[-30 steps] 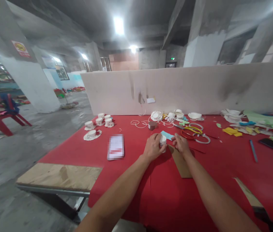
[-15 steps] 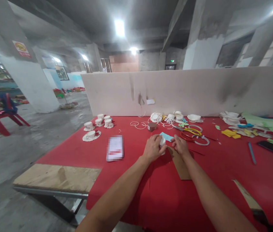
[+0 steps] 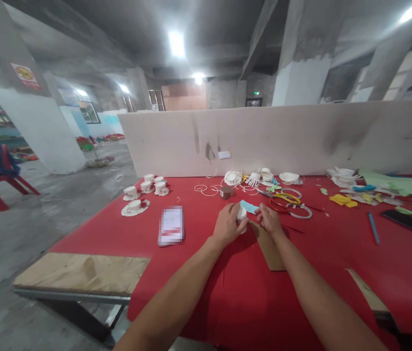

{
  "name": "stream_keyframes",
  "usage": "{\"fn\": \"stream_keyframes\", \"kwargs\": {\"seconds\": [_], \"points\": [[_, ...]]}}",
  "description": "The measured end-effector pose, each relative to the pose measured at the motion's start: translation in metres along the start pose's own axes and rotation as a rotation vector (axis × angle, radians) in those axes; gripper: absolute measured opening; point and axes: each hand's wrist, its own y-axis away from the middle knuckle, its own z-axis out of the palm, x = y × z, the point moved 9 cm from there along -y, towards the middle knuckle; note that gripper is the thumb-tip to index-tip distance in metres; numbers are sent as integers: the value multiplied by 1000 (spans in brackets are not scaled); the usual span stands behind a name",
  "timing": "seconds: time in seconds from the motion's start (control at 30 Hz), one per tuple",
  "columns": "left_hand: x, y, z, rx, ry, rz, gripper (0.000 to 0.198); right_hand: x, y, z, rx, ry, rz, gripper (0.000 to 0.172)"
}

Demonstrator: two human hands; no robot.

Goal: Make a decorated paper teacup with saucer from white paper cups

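Note:
My left hand is closed around a small white paper cup, its thumb on the near side. Close by on the right, my right hand has its fingers drawn together in a pinch; what lies between them is too small to tell. Its fingertips are at the right end of a light-blue piece of paper, just behind the cup. Under the right wrist a brown cardboard strip lies on the red table covering. A brown roll of tape stands beyond the left hand.
Small white cups on saucers stand at the back left, behind a pixelated phone-like item. Yellow-handled scissors, white rings and paper cuttings lie behind the right hand. A blue pen and a black phone are farther right.
The view has shifted slightly, so everything sits a little farther left. Both hands keep nearly the same pose around the cup and the blue paper.

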Motion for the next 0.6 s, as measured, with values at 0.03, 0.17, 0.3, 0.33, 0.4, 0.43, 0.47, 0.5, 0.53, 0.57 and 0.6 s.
{"fn": "stream_keyframes", "kwargs": {"seconds": [0.03,0.17,0.3,0.33,0.4,0.43,0.47,0.5,0.53,0.57,0.6], "points": [[0,0,3,-27,-1,2,48,0,0,0,0,0,0,59],[0,0,0,-5,0,-6,53,1,-2,-1,9,12,-5,60],[1,0,3,-47,-1,0,50,0,-2,-1,18,26,-21,62],[2,0,5,-66,-1,3,48,0,-2,-2,18,28,-24,62],[2,1,6,-77,-4,4,48,0,-2,-2,24,29,-25,63],[2,1,6,-73,-5,6,48,0,-2,-2,23,29,-24,63],[2,1,5,-70,-6,9,48,1,-2,-2,23,30,-22,63],[2,1,5,-67,-7,11,48,1,-3,-2,23,31,-20,63],[2,1,5,-66,-8,13,48,1,-3,-2,22,32,-17,63],[2,1,5,-66,-9,14,47,2,-4,-2,20,33,-15,64],[2,1,6,-67,-10,14,47,2,-4,-1,18,33,-14,64]]}}
